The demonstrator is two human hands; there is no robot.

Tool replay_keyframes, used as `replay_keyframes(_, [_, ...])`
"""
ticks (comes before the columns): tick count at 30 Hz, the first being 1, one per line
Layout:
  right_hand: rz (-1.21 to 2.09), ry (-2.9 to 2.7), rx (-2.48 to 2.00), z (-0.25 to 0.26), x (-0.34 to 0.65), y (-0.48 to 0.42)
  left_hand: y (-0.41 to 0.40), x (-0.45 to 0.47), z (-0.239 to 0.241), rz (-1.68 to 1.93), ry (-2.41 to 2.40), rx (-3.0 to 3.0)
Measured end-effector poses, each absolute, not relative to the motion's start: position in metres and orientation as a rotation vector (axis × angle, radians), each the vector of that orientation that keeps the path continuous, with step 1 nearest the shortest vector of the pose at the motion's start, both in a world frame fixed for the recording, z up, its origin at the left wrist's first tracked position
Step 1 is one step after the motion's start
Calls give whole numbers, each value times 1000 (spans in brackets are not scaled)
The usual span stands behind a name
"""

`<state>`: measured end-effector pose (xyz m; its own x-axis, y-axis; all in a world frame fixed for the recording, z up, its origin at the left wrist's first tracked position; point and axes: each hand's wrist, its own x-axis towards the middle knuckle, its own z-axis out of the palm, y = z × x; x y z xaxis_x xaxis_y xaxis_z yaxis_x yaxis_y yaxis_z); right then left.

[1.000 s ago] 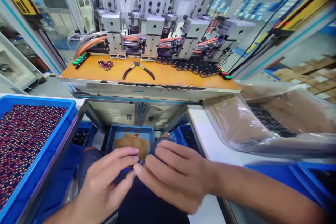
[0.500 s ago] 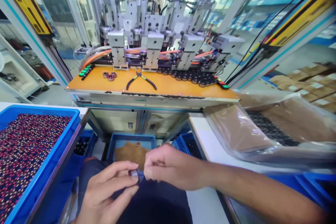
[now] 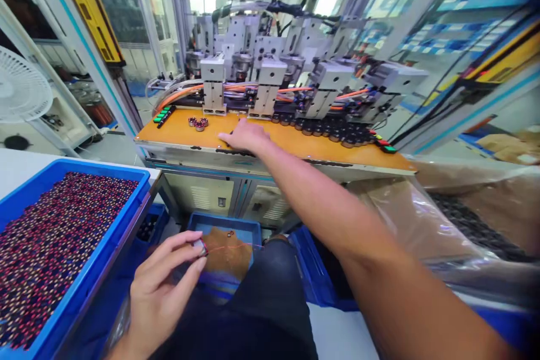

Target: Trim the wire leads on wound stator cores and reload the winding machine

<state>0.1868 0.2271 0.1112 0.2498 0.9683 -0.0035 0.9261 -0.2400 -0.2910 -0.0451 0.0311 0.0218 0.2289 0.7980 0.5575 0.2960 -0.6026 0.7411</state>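
Note:
Between the thumb and fingertips of my left hand (image 3: 162, 278) is a small round metal-sided part (image 3: 201, 247), with a dark and reddish end. A thin reddish wire (image 3: 230, 247) trails off it to the right, above the blue bin. My right hand (image 3: 247, 136) reaches far forward onto the orange benchtop (image 3: 177, 132). It lies over the cutting pliers, its thumb stretched out to the left and apart from the forefinger. Most of the pliers is hidden under the hand; a bit of dark handle (image 3: 224, 144) shows by the thumb.
Several small wound parts (image 3: 198, 123) and a row of black round parts (image 3: 333, 129) sit on the benchtop before the machine (image 3: 261, 70). At left stands a blue tray (image 3: 145, 180) of wound parts. A plastic-lined box (image 3: 392, 202) is at right, a low blue bin (image 3: 258, 230) below.
My right hand has left the small part and moved forward to the pliers on the benchtop. My left hand still holds the part, now slightly further left, with its wire showing. The view has shifted.

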Motion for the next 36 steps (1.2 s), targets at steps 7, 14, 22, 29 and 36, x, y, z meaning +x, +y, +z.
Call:
replay_keyframes(7, [150,-2312,-1989,111,242,176,27,-55,22,1397,1076,1886])
replay_keyframes(14, [138,-2228,-1491,43,251,68,26,-43,23,1367,1002,1810])
replay_keyframes(22, [1111,-1761,-1175,-19,198,-54,25,-39,22,1272,977,1827])
replay_keyframes(29, [1204,-1759,-913,-12,191,-51,24,-34,21,1230,939,1834])
replay_keyframes(36, [1192,-1782,-941,-19,187,-47,20,-37,23,1218,939,1844])
